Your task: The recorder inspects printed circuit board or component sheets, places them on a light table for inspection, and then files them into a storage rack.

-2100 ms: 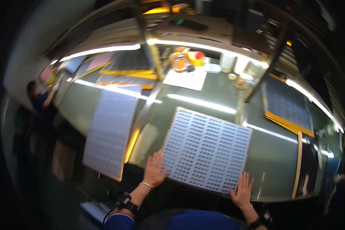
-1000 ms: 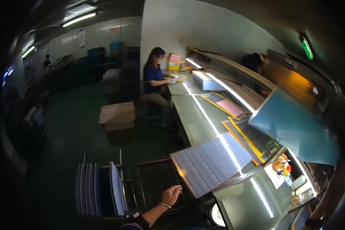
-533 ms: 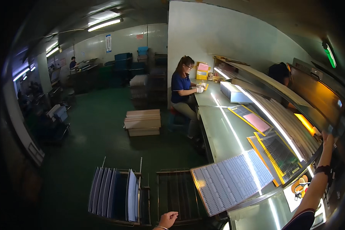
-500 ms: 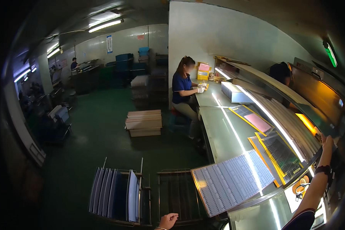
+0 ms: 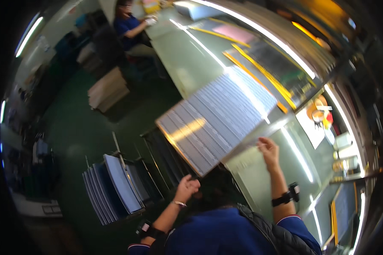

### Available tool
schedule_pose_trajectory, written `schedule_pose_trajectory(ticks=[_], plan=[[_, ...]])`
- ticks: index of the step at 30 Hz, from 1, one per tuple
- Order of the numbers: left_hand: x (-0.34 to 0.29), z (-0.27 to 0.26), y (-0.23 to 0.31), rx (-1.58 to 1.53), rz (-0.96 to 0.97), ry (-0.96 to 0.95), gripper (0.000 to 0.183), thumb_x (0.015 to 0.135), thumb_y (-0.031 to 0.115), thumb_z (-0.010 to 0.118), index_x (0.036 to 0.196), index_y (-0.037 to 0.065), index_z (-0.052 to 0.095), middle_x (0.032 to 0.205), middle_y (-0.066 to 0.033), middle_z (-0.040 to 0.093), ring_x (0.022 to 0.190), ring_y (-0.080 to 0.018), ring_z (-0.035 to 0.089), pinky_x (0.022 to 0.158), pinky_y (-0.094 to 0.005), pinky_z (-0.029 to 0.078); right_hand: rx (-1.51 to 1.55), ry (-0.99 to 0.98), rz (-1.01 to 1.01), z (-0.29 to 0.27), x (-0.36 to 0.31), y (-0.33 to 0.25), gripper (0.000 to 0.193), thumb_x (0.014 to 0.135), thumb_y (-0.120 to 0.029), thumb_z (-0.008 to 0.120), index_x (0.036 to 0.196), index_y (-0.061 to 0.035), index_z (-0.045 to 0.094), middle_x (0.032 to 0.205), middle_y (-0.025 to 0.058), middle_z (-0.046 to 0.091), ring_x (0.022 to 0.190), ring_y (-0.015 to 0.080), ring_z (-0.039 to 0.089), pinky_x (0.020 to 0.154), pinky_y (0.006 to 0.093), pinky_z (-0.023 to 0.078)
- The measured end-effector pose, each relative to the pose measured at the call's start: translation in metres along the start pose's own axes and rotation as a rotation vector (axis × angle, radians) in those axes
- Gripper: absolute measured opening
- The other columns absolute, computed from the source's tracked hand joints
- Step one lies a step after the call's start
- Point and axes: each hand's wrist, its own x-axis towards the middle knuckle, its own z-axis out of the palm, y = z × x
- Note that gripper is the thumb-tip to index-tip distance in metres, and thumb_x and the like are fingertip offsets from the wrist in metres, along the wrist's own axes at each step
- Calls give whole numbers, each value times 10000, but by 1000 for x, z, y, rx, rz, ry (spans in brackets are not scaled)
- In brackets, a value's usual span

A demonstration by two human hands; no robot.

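A large flat panel (image 5: 219, 119), covered in rows of a fine pale grey pattern, lies tilted across the table edge, its near left part jutting out over the floor. My left hand (image 5: 187, 189) is just below the panel's near corner, fingers loosely bent and apart, with nothing seen in them. I cannot tell whether it touches that corner. Over the glossy table (image 5: 259, 178), to the right of the panel, hovers my right hand (image 5: 269, 152). Its fingers are half bent and apart, slightly blurred, holding nothing visible.
Upright panels stand in a rack (image 5: 115, 187) at lower left. Yellow-edged frames (image 5: 268, 70) lie beyond the panel. Tape rolls and small containers (image 5: 344, 153) line the table's right side. A co-worker (image 5: 132, 32) sits at the far end. A stack of boards (image 5: 107, 90) stands on the floor.
My view has swung down and to the right. My right hand has left the edge of the overhead shelf and come down above the table. My left hand is nearer the panel's corner.
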Motion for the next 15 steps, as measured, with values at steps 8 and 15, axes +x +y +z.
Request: schedule_pose_trajectory(ticks=[8,15], plan=[[91,1,24,-550,-23,-3,302,782,76,562,1064,28,468,1011,-91,558,912,-217,553,810,-356,446,250,-104,432,-7,-127,20,239,802,-89,558,1009,28,532,949,89,583,841,143,567,747,249,454],[12,22,86,-330,225,15,430,696,-65,526,1115,-11,441,1016,-120,544,921,-227,546,800,-326,450,743,-213,600,2,-107,-6,459,851,-254,494,1200,15,366,1149,177,460,1050,249,476,887,351,398]])
